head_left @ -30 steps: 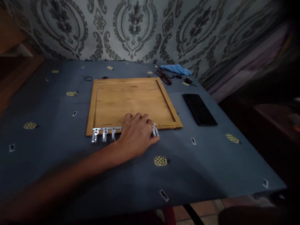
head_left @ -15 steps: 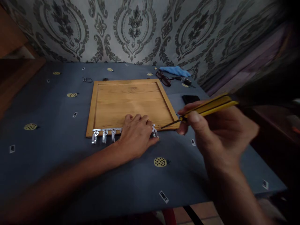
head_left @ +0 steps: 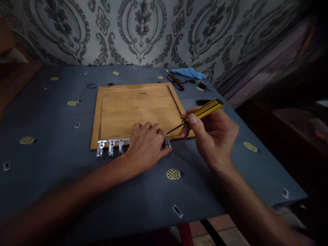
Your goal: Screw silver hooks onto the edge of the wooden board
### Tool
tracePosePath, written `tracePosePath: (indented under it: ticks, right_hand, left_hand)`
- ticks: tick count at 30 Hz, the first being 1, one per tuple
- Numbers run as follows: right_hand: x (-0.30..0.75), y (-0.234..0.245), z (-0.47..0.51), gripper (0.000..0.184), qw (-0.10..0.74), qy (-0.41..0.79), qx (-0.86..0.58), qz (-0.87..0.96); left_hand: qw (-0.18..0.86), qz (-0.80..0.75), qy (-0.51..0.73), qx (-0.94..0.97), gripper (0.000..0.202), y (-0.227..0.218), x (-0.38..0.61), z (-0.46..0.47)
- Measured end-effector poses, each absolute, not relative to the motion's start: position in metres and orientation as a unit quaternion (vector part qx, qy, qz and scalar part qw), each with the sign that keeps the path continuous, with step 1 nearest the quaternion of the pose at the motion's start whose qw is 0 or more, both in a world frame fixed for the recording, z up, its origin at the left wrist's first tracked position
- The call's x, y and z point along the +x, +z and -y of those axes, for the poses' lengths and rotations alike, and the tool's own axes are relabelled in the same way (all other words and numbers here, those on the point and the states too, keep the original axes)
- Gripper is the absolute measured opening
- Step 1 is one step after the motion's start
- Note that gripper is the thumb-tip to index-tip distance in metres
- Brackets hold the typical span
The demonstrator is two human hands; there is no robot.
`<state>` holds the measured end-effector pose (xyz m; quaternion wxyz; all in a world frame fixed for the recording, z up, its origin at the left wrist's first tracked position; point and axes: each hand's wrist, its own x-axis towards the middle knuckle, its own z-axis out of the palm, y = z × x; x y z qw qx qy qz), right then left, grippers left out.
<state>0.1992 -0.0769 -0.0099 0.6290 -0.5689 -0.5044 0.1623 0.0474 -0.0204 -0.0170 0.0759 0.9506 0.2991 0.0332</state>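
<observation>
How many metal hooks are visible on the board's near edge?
4 hooks: three left of the left hand, one right of it by the screwdriver tip; more may hide under the hand.

Dim, shadowy picture; dark vignetted corners, blurred warped edges.

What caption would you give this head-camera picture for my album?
Left hand presses a metal hook rail onto a wooden board; right hand points a yellow-and-black screwdriver at its end.
</observation>
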Motion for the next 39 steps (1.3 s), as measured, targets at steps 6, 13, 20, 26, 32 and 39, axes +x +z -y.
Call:
tracePosePath:
  ticks: [6, 13, 20, 26, 32, 39]
  right_hand:
    - [0.202, -0.013, 0.076, 0.027, 0.635, 0.173, -0.554, 0.510]
    - [0.200, -0.016, 0.074, 0.031, 0.633, 0.190, -0.551, 0.509]
    - [0.209, -0.006, 0.068, 0.033, 0.592, 0.274, -0.522, 0.550]
    - [0.222, 0.011, 0.055, 0.030, 0.507, 0.373, -0.482, 0.610]
    - [0.216, 0.005, 0.043, 0.036, 0.541, 0.383, -0.490, 0.566]
    - [0.224, 0.013, 0.049, 0.034, 0.498, 0.395, -0.462, 0.619]
  left_hand:
    - [0.075, -0.302, 0.036, 0.950, 0.041, -0.016, 0.047, 0.021]
    - [0.077, -0.302, 0.034, 0.949, 0.040, -0.014, 0.047, 0.021]
    - [0.075, -0.302, 0.037, 0.950, 0.043, -0.016, 0.047, 0.020]
    - [0.076, -0.307, 0.033, 0.948, 0.042, -0.014, 0.048, 0.020]
    - [0.074, -0.310, 0.026, 0.947, 0.043, -0.011, 0.049, 0.021]
    - [0.077, -0.312, 0.027, 0.947, 0.039, -0.012, 0.050, 0.021]
